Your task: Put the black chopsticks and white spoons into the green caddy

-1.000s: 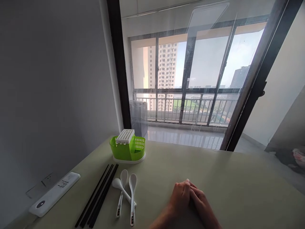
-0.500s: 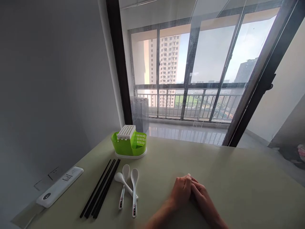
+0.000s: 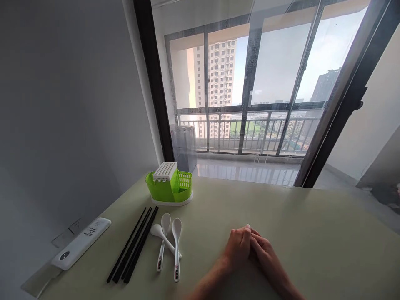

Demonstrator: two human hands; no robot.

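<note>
My left hand (image 3: pixel 238 243) and my right hand (image 3: pixel 263 250) are clasped together above the near part of the table. Their fingers are closed against each other, and no object shows in them; the palms are hidden. To the left of them lie three white spoons (image 3: pixel 177 246), two of them crossing. Farther left, several black chopsticks (image 3: pixel 137 246) lie side by side on a slant. Behind the spoons stands a bright green cutlery holder (image 3: pixel 162 191) with a white slotted top piece (image 3: pixel 166 171) and a white base.
A long white power strip or similar device (image 3: pixel 81 243) with a cable lies along the left edge, near a wall socket (image 3: pixel 75 226). The pale green table (image 3: pixel 296 221) meets a grey wall on the left. Beyond its far edge is a dark-framed glass window (image 3: pixel 250 125).
The view has shifted slightly. My hands stay clasped in the same place, and the spoons, chopsticks and cutlery holder have not moved on the table.
</note>
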